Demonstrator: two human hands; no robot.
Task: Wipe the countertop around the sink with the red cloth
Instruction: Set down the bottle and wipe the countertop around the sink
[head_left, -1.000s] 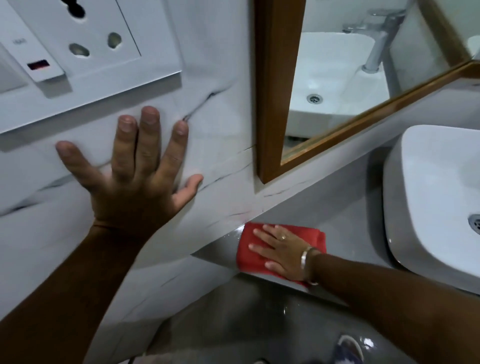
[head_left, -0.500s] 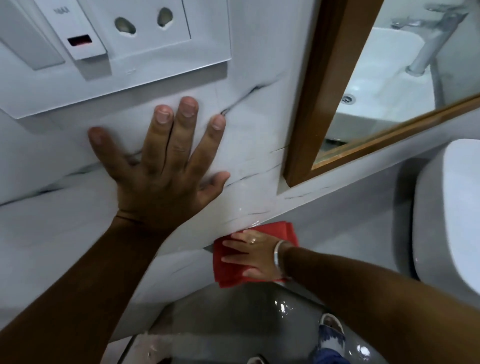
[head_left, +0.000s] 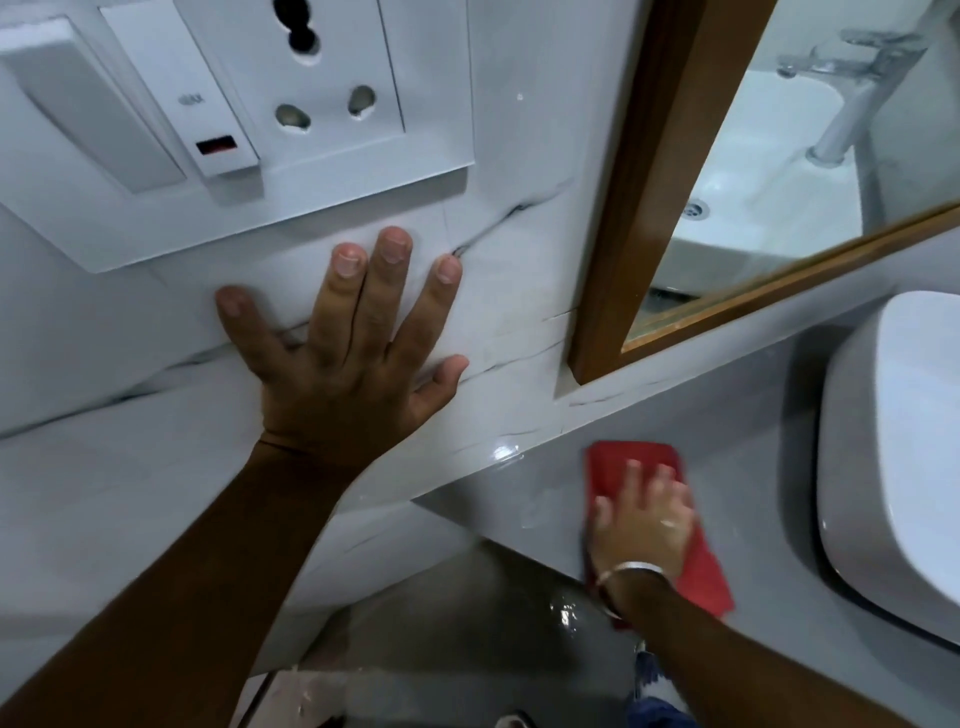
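Note:
The red cloth lies flat on the grey countertop, left of the white sink basin. My right hand presses down on the cloth with fingers spread; a silver bangle circles the wrist. The hand looks motion-blurred. My left hand rests flat on the white marble wall with fingers apart, holding nothing. The cloth's near end reaches the counter's front edge.
A white switch and socket plate sits on the wall above my left hand. A wood-framed mirror reflects the basin and a chrome tap. Below the counter edge lies a wet dark floor and a foot.
My right hand and the cloth have slid right along the counter, away from its left end and toward the basin. My left hand stays planted on the wall.

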